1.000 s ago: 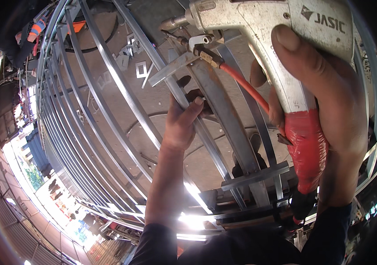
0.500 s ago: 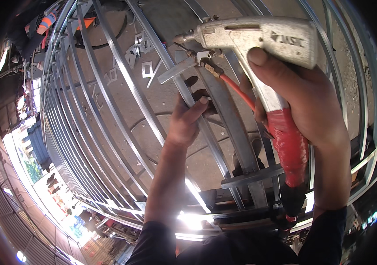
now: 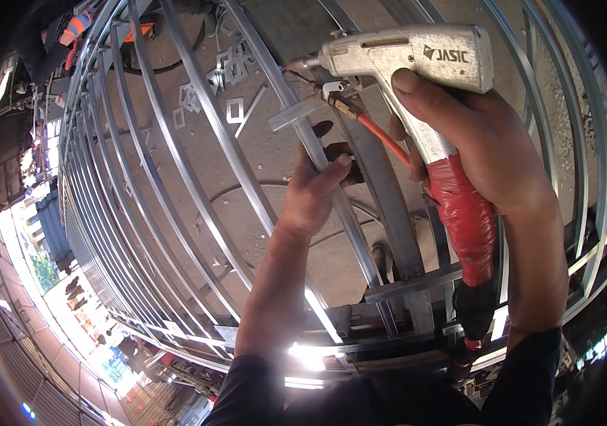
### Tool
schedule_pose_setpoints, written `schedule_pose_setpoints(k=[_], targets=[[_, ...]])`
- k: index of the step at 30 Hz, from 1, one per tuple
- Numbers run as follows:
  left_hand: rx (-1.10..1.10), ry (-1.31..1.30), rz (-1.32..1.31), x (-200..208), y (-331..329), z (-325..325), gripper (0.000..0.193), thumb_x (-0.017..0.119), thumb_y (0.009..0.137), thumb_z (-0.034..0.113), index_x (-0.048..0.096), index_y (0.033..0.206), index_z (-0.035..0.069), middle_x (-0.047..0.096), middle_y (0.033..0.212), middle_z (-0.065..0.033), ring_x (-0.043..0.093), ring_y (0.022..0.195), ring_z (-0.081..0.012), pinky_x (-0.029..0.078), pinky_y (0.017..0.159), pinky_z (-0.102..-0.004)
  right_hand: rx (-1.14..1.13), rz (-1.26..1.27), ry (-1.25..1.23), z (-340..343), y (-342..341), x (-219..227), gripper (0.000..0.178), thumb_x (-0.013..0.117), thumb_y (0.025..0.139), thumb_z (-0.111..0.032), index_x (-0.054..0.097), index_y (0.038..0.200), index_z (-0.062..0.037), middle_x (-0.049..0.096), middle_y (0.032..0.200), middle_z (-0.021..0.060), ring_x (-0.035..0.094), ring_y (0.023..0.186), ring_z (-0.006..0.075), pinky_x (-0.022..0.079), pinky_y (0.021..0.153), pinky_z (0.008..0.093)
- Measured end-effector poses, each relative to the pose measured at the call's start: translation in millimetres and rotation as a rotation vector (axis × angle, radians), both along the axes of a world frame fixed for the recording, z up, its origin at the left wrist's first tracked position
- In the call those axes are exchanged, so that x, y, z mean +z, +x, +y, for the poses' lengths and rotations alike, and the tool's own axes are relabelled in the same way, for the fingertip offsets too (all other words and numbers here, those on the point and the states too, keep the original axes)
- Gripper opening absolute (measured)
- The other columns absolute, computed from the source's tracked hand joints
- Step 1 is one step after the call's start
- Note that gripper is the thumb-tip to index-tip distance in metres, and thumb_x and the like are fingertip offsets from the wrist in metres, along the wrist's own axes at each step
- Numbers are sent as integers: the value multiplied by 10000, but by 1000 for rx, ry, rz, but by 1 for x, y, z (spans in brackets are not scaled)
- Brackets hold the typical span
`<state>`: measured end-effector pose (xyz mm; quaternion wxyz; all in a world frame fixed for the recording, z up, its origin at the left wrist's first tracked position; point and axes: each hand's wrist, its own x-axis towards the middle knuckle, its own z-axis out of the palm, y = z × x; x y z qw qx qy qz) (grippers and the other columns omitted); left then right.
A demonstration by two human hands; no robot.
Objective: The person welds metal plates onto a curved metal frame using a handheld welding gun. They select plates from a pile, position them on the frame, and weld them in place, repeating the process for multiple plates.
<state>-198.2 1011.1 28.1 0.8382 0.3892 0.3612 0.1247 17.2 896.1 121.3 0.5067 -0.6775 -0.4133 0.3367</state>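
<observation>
My right hand (image 3: 491, 142) is closed around the grip of a white welding gun (image 3: 396, 53), its thumb along the upper part. Red tape (image 3: 463, 213) wraps the lower handle, with a black section below it. The gun's nozzle points left, close to a galvanized square tube (image 3: 264, 60). My left hand (image 3: 310, 195) is wrapped around that same tube farther down, its fingers partly hidden. A short metal crosspiece (image 3: 296, 113) meets the tube between nozzle and hand. Beside the gun runs a red cable (image 3: 385, 138) with a brass-coloured fitting (image 3: 346, 105).
Many parallel metal bars (image 3: 154, 163) form a large frame around me. A wider dark metal bar (image 3: 385, 192) and a lower crosspiece (image 3: 413, 282) lie nearby. Square metal offcuts (image 3: 234, 108) and a dark hose (image 3: 246, 188) rest on the floor. An orange-and-grey object (image 3: 76, 30) is far left.
The view has shifted slightly, moving the frame and my left hand a little rightward in the picture. The welding gun has turned slightly, its rear end moving left. Both hands keep their holds.
</observation>
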Motion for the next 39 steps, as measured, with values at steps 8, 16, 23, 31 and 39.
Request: schedule_pose_setpoints(k=[8, 16, 23, 31, 39], targets=[[-12, -16, 4, -1, 1, 1, 566, 647, 980, 60, 352, 1463, 48, 622, 1232, -140, 642, 1121, -239, 537, 966, -391, -4, 127, -66, 1, -2, 6, 517, 692, 976, -449, 697, 1236, -2, 727, 1048, 79, 666, 957, 128, 514, 836, 271], [-14, 22, 13, -8, -4, 0, 628, 652, 975, 114, 307, 1492, 25, 625, 1209, -154, 659, 1099, -260, 547, 940, -399, 19, 136, -96, 7, 0, 11, 530, 678, 980, -458, 692, 1254, -4, 730, 1107, 103, 659, 1032, 152, 487, 925, 291], [-39, 72, -10, -8, -1, 0, 716, 665, 961, 199, 258, 1517, 5, 658, 1149, -175, 693, 1047, -279, 557, 889, -385, 63, -77, -99, 7, 0, 8, 558, 679, 978, -470, 679, 1272, 4, 725, 1135, 109, 658, 1066, 172, 479, 957, 287], [-10, -4, -5, -2, -3, 1, 703, 638, 982, 90, 220, 1546, 48, 613, 1216, -135, 637, 1135, -258, 543, 973, -437, 62, -32, -118, 9, -1, 12, 567, 707, 959, -463, 674, 1273, 8, 722, 1132, 104, 653, 1076, 160, 477, 967, 293], [-8, 10, 26, -2, 0, -1, 698, 651, 980, 106, 238, 1539, 43, 605, 1224, -165, 645, 1101, -265, 545, 953, -425, -86, 105, -69, 8, -3, 17, 523, 677, 975, -449, 679, 1176, 34, 723, 930, 120, 702, 653, 158, 563, 582, 276]])
